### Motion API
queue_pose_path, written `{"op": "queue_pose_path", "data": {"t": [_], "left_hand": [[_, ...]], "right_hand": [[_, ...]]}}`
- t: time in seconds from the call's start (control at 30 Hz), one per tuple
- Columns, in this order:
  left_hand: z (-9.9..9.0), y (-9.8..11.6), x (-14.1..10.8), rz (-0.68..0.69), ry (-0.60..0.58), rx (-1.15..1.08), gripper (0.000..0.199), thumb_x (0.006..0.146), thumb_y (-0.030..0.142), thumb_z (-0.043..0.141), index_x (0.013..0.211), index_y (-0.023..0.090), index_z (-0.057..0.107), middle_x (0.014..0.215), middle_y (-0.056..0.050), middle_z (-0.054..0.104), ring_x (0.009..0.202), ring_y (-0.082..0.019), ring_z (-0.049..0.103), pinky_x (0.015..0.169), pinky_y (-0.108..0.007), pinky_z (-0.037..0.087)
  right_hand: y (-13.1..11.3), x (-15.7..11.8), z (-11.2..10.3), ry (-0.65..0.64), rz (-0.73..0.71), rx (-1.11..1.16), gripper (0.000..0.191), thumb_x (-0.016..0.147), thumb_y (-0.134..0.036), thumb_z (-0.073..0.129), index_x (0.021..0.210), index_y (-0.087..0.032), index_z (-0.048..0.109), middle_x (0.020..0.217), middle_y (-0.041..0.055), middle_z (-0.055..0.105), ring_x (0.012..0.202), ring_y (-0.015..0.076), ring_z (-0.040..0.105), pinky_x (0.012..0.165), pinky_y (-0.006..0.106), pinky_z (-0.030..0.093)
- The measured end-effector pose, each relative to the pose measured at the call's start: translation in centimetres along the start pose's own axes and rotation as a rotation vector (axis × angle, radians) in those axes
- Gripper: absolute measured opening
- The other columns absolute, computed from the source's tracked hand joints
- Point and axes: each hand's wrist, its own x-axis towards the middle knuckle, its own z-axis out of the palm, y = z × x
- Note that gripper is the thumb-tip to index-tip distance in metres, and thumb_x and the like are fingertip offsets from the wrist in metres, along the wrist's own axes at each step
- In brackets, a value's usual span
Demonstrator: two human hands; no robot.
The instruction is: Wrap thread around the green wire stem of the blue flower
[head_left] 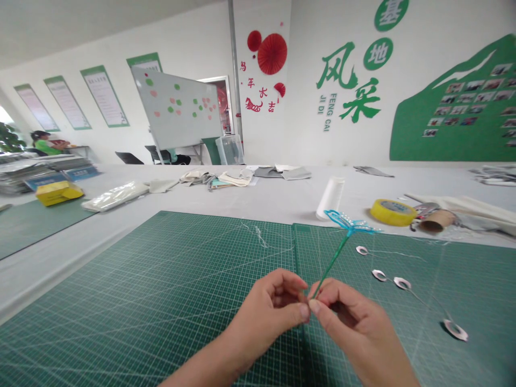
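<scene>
Blue flower point(350, 226) slants above the right hand point(357, 325), which pinches its green stem point(334, 263), the left hand point(264, 309) close beside, grip unclear, with open cutting mat point(173, 285) leftward until its edge.

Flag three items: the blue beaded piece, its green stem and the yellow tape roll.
Blue beaded piece point(351, 226), head view: its middle, above the stem.
Green stem point(332, 264), head view: midway along its visible length.
Yellow tape roll point(390, 216), head view: near outer side.

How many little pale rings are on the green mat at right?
4: a back ring, a left middle ring and a right middle ring close together, and a front ring furthest right. The right hand might hide more.
</scene>
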Motion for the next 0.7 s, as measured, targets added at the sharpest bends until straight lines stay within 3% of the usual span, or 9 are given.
{"op": "queue_pose_path", "data": {"t": [0.1, 0.23, 0.5, 0.7], "left_hand": [[0.08, 0.21, 0.01, 0.025, -0.026, -0.053, 0.023, 0.074, 0.024, 0.073, 0.095, 0.018, 0.064, 0.079, 0.002, 0.059, 0.066, -0.011, 0.057, 0.067, -0.027, 0.045], [0.11, 0.13, 0.03, -0.007, -0.066, -0.006, 0.015, 0.077, 0.027, 0.071, 0.086, 0.015, 0.069, 0.078, 0.001, 0.056, 0.062, -0.010, 0.055, 0.062, -0.026, 0.044], [-0.12, -0.52, 0.19, -0.130, 0.025, -0.160, 0.024, 0.067, 0.026, 0.080, 0.082, 0.013, 0.066, 0.080, -0.003, 0.063, 0.069, -0.015, 0.061, 0.068, -0.033, 0.052], [-0.46, -0.56, 0.41, -0.144, 0.071, -0.233, 0.025, 0.065, 0.025, 0.083, 0.076, 0.012, 0.064, 0.074, -0.002, 0.063, 0.063, -0.012, 0.059, 0.066, -0.030, 0.052]], "right_hand": [[-0.19, -0.01, 0.07, -0.050, 0.009, -0.077, 0.020, 0.087, -0.026, 0.058, 0.067, -0.023, 0.057, 0.070, -0.0012, 0.062, 0.068, 0.0169, 0.058, 0.064, 0.029, 0.045], [-0.18, 0.11, 0.10, -0.072, 0.045, -0.094, 0.023, 0.086, -0.027, 0.058, 0.064, -0.022, 0.056, 0.066, -0.0011, 0.063, 0.066, 0.0171, 0.060, 0.064, 0.029, 0.047], [0.30, 0.32, 0.51, -0.019, 0.077, -0.077, 0.020, 0.080, -0.025, 0.063, 0.062, -0.022, 0.054, 0.063, -0.0030, 0.061, 0.059, 0.0151, 0.057, 0.056, 0.027, 0.046], [0.53, 0.20, 0.34, -0.138, 0.077, -0.187, 0.023, 0.089, -0.031, 0.052, 0.069, -0.022, 0.056, 0.068, -0.0008, 0.061, 0.065, 0.0174, 0.057, 0.062, 0.030, 0.045]]}}
